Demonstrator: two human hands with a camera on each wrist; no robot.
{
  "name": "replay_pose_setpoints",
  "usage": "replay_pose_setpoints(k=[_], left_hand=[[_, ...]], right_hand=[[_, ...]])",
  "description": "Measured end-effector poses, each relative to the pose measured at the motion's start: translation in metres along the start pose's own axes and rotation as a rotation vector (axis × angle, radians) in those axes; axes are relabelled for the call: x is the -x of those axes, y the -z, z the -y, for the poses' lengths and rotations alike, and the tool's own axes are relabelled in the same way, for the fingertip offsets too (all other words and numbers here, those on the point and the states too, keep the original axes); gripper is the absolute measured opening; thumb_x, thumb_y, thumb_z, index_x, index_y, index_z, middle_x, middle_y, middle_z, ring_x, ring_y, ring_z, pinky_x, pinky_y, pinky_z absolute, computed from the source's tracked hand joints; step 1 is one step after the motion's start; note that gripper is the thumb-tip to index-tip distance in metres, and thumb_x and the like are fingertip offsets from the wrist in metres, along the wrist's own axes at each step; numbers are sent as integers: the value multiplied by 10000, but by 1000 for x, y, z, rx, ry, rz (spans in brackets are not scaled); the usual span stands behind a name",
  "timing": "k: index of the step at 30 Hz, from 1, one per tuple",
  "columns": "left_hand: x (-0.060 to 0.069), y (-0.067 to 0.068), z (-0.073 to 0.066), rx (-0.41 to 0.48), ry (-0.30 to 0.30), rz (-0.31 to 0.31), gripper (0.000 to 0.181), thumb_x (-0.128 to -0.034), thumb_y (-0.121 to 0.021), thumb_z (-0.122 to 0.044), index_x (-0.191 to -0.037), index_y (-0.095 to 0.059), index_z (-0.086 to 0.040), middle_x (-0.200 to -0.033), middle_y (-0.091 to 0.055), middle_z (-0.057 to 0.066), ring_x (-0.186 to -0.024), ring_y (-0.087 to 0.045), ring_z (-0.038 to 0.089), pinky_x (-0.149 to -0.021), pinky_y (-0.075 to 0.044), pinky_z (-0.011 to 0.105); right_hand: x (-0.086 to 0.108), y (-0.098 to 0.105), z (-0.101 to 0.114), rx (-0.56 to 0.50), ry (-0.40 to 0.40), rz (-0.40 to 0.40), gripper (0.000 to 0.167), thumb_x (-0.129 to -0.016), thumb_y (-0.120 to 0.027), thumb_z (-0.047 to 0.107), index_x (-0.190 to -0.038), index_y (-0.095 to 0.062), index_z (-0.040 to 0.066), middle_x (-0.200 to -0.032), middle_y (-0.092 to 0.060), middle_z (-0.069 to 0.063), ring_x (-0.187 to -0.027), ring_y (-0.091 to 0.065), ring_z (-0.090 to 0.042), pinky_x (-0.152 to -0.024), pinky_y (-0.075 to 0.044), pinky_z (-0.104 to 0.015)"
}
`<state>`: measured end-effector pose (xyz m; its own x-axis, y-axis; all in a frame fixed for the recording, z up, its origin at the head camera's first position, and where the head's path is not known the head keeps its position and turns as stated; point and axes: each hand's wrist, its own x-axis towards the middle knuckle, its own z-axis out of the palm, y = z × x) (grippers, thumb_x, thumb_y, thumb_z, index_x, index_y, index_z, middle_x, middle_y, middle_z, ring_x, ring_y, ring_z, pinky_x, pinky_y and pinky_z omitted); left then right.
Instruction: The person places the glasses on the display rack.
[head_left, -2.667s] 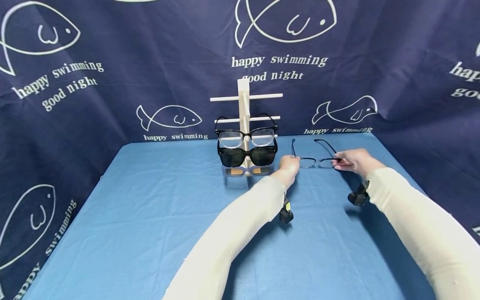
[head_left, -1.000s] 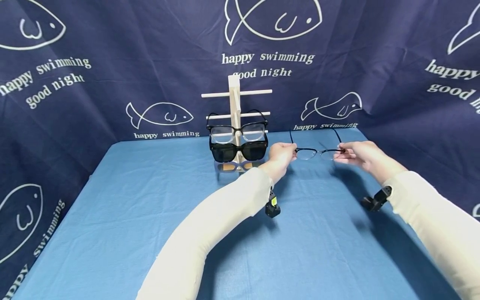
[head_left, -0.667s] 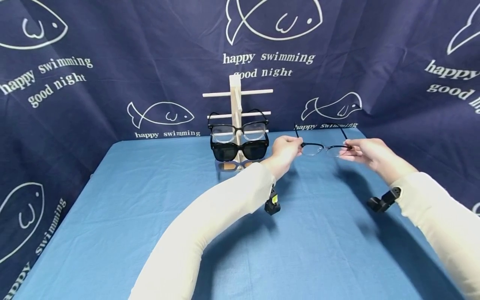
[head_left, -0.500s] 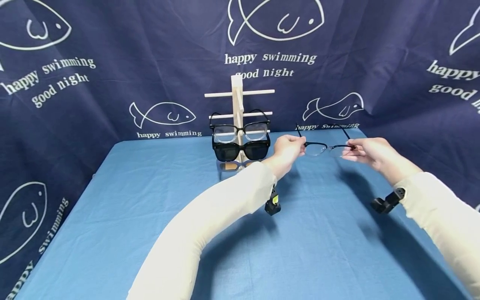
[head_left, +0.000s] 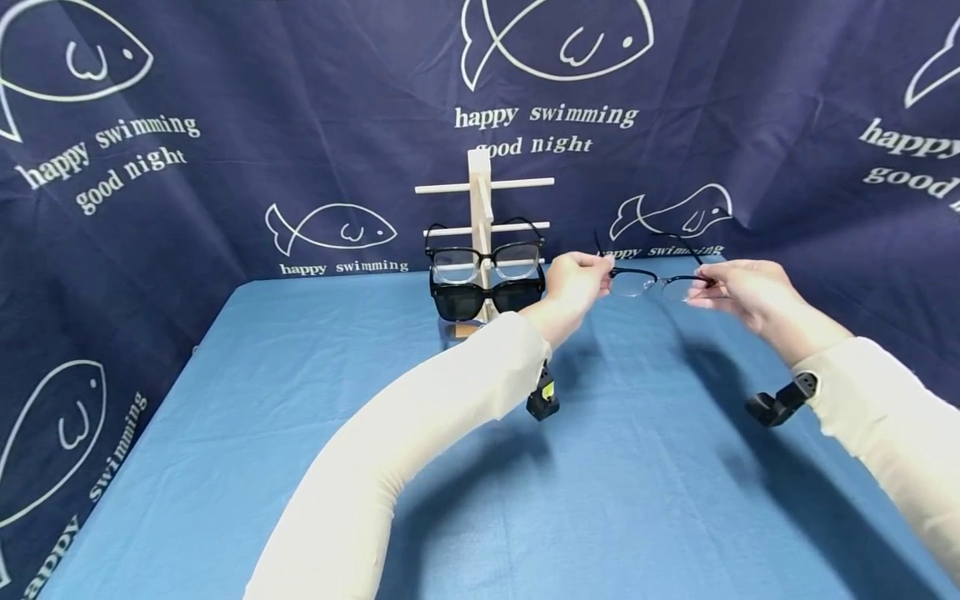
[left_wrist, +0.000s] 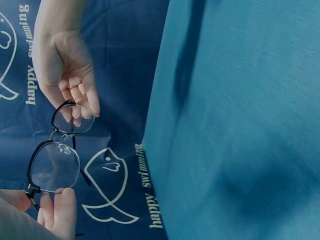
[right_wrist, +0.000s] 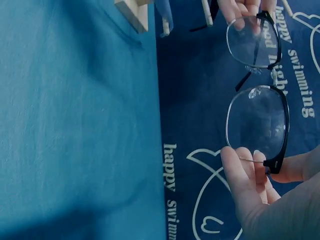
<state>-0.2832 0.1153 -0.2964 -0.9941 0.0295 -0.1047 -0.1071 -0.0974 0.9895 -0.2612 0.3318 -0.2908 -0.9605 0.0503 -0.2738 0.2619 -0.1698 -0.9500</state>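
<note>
A pair of eyeglasses (head_left: 632, 284) with black upper rims and clear lenses hangs in the air above the table's back right, temples spread away from me. My left hand (head_left: 577, 282) pinches its left hinge corner, and my right hand (head_left: 746, 292) pinches the right one. Both grips show in the left wrist view, where the eyeglasses (left_wrist: 54, 167) stretch between the two hands. In the right wrist view the thumb and fingers of my right hand (right_wrist: 245, 175) hold the frame's end. Just left of my left hand stands a wooden display rack (head_left: 480, 196).
On the rack hang black-framed clear glasses (head_left: 483, 260) and black sunglasses (head_left: 487, 297); lower down, a third pair (head_left: 453, 332) is partly hidden by my left arm. The top peg (head_left: 521, 183) bears nothing. Blue cloth covers the table (head_left: 262, 400); a navy printed curtain (head_left: 337, 125) stands behind.
Both hands have lifted the eyeglasses off the table and raised them. During the last second they moved slightly up and right. The glasses on the rack stay put.
</note>
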Motion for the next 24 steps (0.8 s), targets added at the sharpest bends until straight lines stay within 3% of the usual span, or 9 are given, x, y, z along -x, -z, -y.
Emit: replay_pose_setpoints(k=[5,12,16,24], left_hand=[[1,4,-10,22,-4,5,147,-896,-689,-84,-965,-675,45,-917,-724,237,-601,-604,127,-669,-631,268],[2,7,-22,42,15,22,163,-899,-671,-51,-1009,-708,64,-962,-715,257,-586,-580,118,-789,-627,364],[3,8,-29,59,21,8,164,-898,-668,-42,-1020,-703,62,-969,-723,234,-598,-588,127,-772,-630,344],[5,11,-42,27,37,22,154,-892,-678,-45,-1028,-706,23,-985,-739,169,-720,-693,183,-737,-630,285]], right_hand=[[6,-6,7,3,27,-21,371,-967,-499,15,-671,-701,112,-653,-653,-34,-667,-663,-107,-695,-635,-291],[10,-9,15,-152,-27,0,293,-952,-539,21,-708,-698,48,-677,-668,-77,-678,-674,-147,-707,-638,-319],[12,-11,19,-210,-34,-4,262,-943,-559,18,-714,-686,19,-684,-667,-98,-677,-677,-167,-704,-638,-336],[20,-15,27,-138,-11,-10,284,-957,-549,39,-696,-660,38,-665,-685,-98,-676,-701,-176,-687,-637,-313]])
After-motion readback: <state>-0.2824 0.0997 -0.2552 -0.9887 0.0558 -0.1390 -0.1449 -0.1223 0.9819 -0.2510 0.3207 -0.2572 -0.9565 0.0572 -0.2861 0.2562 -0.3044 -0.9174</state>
